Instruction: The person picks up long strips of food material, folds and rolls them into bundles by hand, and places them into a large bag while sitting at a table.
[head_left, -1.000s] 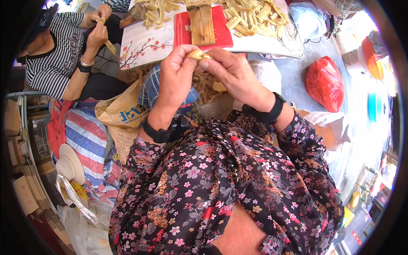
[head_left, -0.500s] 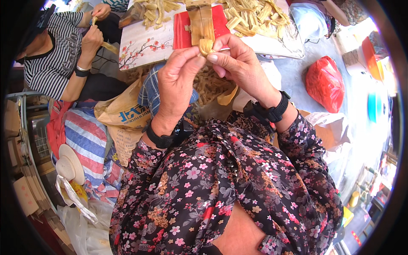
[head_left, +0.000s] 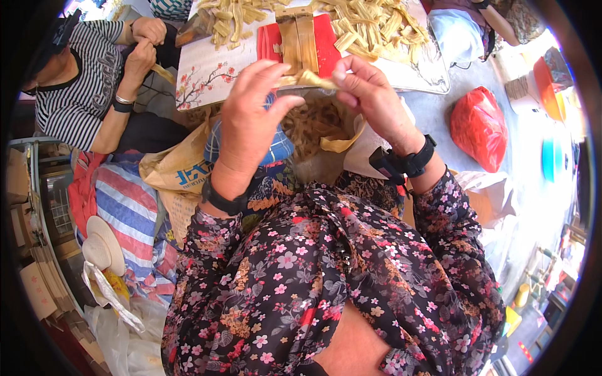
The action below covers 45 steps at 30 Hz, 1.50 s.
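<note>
Holds a pale yellow strip [head_left: 307,78], knotted or twisted at mid-length, raised over the near edge of the table [head_left: 207,84], just this side of the board [head_left: 300,42]. Pinches its right end between thumb and bent fingers of the right hand [head_left: 377,105]. Spreads the left hand [head_left: 243,122] at the other end, with thumb well apart from the fingers and a wide gap between; cannot tell whether touching the strip there, behind the fingers. Wears a dark band [head_left: 224,199] on each wrist, and a flowered shirt [head_left: 301,282]. Faces the board on a red cloth [head_left: 328,47], with heaped pieces [head_left: 379,28] to its right and more to its left. Looks down past brown scraps [head_left: 313,128] and a checked blue cloth [head_left: 277,150] below the table, near a printed sack [head_left: 179,168] at left. Has a co-worker [head_left: 81,88] beside the table at upper left, in a black-and-white striped top, with both hands close together at another strip [head_left: 164,74]. Has striped sacking [head_left: 128,203] and a pale hat [head_left: 103,244] at lower left, and a red bag [head_left: 480,128] on the floor [head_left: 433,119] at right
</note>
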{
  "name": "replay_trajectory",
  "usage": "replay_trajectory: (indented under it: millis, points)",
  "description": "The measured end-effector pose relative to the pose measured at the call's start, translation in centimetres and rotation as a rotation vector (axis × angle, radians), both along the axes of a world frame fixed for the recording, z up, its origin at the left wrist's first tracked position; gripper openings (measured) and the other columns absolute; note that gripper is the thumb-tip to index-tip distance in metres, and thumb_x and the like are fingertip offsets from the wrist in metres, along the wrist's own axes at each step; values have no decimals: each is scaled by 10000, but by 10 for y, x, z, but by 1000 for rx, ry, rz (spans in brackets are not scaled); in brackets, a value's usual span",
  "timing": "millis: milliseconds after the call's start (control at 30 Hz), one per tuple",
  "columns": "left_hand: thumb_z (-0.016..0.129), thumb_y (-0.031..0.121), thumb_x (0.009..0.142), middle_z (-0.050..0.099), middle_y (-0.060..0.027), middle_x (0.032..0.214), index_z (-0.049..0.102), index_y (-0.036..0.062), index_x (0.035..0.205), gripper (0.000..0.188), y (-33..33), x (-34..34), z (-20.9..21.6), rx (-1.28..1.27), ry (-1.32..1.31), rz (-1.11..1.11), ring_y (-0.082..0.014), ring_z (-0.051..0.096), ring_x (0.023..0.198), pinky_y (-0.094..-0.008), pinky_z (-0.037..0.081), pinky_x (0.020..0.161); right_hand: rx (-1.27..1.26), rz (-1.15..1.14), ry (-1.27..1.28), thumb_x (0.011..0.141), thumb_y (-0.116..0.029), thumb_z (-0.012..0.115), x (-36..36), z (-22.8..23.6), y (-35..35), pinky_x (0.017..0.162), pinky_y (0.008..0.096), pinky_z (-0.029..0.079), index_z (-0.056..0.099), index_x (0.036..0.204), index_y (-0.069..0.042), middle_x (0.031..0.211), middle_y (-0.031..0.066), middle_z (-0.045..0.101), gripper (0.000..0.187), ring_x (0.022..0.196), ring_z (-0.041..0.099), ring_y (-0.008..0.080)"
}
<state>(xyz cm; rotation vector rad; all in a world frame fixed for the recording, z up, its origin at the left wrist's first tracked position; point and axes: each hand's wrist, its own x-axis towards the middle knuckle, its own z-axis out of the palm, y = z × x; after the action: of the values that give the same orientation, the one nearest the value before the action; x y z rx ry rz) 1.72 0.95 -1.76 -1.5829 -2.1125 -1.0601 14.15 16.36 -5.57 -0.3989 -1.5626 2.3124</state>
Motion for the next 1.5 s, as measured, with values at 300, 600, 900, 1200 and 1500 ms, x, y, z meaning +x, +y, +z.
replay_trajectory:
  millis: [300,600,900,1200,1500]
  points:
    - [535,12,805,534,-105,937,559,85,1062,268,0,3,-15,-348,90,-96,-299,618,776,-393,505,633,125,280,-142,927,-242,580,2,1,-17,514,185,358,568,823,-65,609,-51,481,206,578,423,17]
    - [515,22,877,559,-38,805,540,69,1061,192,12,-45,-40,-286,-398,-182,-141,578,613,-265,464,487,473,-16,-5,893,-178,597,-14,13,-21,547,278,407,613,822,24,619,42,522,214,603,463,90]
    - [500,92,936,455,22,710,541,43,1033,117,37,-60,-43,-149,-915,-249,-65,421,636,-214,387,579,591,-193,-130,859,-228,643,-47,-21,31,493,278,365,635,759,26,554,5,486,274,551,424,84]
    - [533,195,899,601,-137,750,562,14,1002,210,61,-82,-61,-249,-585,9,-229,586,711,-340,455,669,751,-274,-197,836,-233,614,-74,-23,37,566,358,444,635,766,27,611,138,583,270,590,559,220]
    - [567,191,870,637,-179,820,597,10,973,210,18,-42,-44,-307,-449,40,-307,621,777,-381,480,734,1080,-386,-296,856,-292,570,-38,-15,13,621,468,477,619,788,-25,706,212,613,280,722,607,396]
